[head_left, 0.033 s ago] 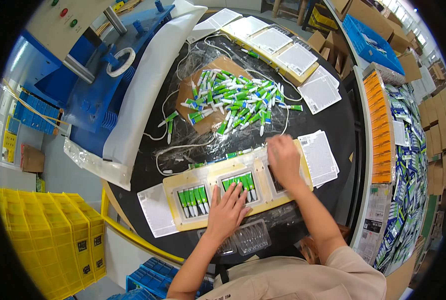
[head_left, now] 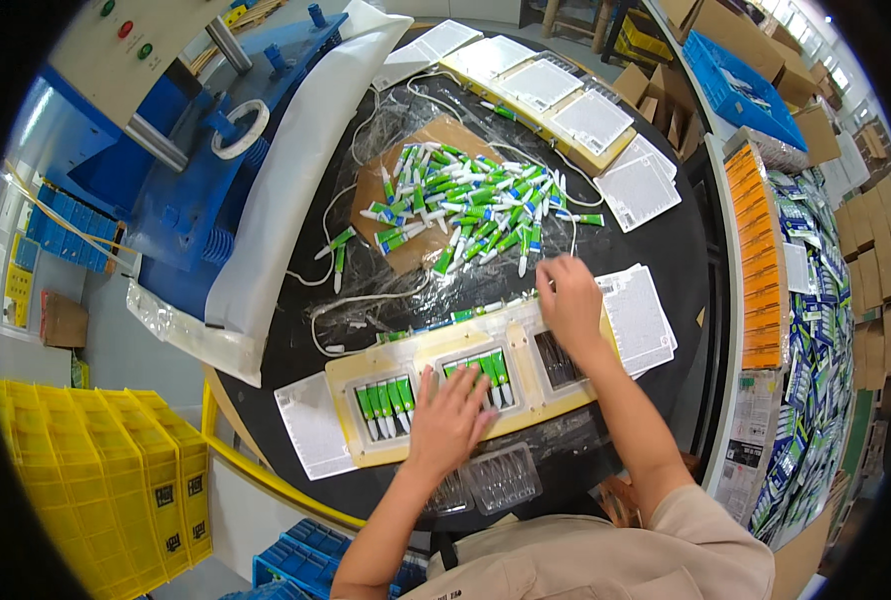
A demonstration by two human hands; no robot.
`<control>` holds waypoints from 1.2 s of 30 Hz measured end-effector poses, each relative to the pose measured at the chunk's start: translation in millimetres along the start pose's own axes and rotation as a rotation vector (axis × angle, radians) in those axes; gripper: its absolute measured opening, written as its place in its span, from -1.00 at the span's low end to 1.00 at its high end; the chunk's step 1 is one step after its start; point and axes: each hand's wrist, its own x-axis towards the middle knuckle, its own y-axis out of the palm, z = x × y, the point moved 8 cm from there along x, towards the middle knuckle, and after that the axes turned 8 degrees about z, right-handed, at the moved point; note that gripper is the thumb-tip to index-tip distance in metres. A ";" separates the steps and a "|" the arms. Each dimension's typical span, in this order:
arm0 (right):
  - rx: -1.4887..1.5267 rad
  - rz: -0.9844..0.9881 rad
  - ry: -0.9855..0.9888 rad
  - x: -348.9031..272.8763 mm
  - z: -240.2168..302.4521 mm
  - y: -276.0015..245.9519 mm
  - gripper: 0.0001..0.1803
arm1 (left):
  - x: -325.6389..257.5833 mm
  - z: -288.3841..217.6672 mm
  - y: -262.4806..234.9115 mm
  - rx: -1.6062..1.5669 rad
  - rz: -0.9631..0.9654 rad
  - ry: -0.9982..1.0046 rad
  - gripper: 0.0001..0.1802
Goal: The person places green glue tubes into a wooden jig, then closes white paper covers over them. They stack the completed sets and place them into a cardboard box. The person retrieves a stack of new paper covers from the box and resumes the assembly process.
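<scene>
A long yellow-framed tray with three windows lies across the near side of the black table. Green-and-white tubes stand side by side in its left window, and more tubes fill the middle one. My left hand rests over the middle window, fingers spread and partly covering those tubes. Dark, ribbed clear plastic shows in the right window. Above that window's far edge is my right hand, its fingers curled together; whatever they may hold is hidden.
A heap of loose tubes lies on cardboard beyond the tray. Printed white cards sit at its right end. A second yellow tray stands farther back. Clear blister shells lie at the near edge. Blue machinery is at left.
My right hand has shifted slightly away from me, uncovering more of the right window. The left fingers have moved slightly over the middle tubes.
</scene>
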 end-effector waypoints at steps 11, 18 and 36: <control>-0.074 0.175 0.155 31.4 -40.7 43.2 -0.74 | 189.5 102.4 15.4 0.216 0.002 -0.184 -0.74; 0.259 0.075 -0.010 -78.4 -29.4 -48.4 -0.72 | 134.3 81.2 -20.2 -0.018 -0.301 -0.215 -0.84; 0.038 0.109 0.161 53.3 -81.7 26.7 -0.49 | 18.5 -60.0 7.6 -0.538 -0.467 -0.347 -0.78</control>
